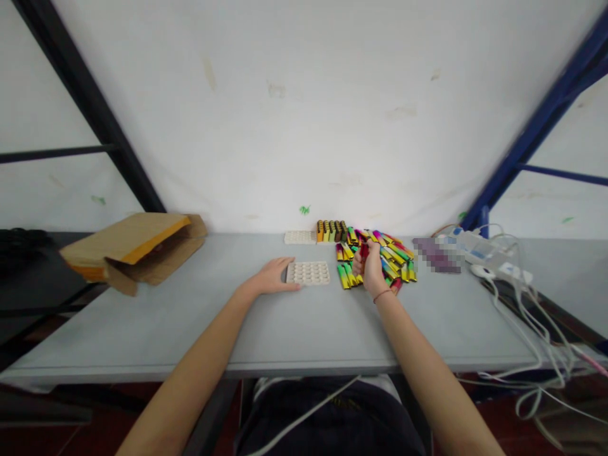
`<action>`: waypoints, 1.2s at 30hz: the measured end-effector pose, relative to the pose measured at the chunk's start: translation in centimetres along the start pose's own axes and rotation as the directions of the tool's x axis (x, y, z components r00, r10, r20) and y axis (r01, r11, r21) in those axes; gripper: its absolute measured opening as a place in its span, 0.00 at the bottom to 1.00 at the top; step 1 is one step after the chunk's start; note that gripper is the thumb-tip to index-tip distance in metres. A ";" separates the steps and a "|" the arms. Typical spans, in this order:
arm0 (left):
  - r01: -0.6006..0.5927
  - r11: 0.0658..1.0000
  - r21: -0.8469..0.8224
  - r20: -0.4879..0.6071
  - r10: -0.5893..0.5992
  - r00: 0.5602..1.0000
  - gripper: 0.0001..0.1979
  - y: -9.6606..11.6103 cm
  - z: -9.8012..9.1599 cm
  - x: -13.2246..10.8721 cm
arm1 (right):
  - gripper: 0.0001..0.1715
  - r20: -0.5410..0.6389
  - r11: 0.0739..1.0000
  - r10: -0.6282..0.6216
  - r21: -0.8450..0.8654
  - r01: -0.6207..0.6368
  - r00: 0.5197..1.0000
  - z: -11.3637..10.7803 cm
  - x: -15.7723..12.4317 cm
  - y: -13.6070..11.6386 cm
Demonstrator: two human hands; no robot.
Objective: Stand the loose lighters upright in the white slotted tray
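Note:
My left hand (273, 275) lies flat on the grey table (294, 323), fingers stretched out, touching the left edge of a white tray with rows of round holes (308, 273). My right hand (370, 266) is closed around one or more small multicoloured sticks, held upright over the left part of a heap of several such sticks (387, 256) in yellow, green, pink and red. A second white tray (300, 237) lies farther back, with a row of sticks standing upright (331, 230) just to its right.
A brown cardboard box (135, 250) lies on its side at the table's left end. White power strips and cables (494, 263) sprawl at the right and hang over the edge. A white wall rises behind. Dark and blue frame struts slant at both sides.

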State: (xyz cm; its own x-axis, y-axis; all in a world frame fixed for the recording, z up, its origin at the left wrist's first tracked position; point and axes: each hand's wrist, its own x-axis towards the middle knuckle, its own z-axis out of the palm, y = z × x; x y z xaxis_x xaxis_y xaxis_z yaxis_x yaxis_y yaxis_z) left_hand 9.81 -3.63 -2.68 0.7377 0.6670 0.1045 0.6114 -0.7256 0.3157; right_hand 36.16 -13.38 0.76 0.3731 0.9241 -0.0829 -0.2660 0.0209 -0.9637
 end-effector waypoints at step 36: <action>0.027 0.997 -0.068 0.043 -0.024 0.999 0.43 -1.1 -0.2 -0.3 | 0.25 0.038 0.995 -0.042 -0.088 0.045 0.998 -1.0 -0.8 0.7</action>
State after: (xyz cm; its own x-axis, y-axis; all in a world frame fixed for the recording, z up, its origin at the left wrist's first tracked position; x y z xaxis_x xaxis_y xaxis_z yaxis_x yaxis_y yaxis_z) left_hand 8.86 -2.94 -2.89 0.7343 0.6765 0.0561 0.6102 -0.6941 0.3818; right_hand 36.56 -14.47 -0.06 0.3498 0.9362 -0.0328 -0.1701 0.0290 -0.9850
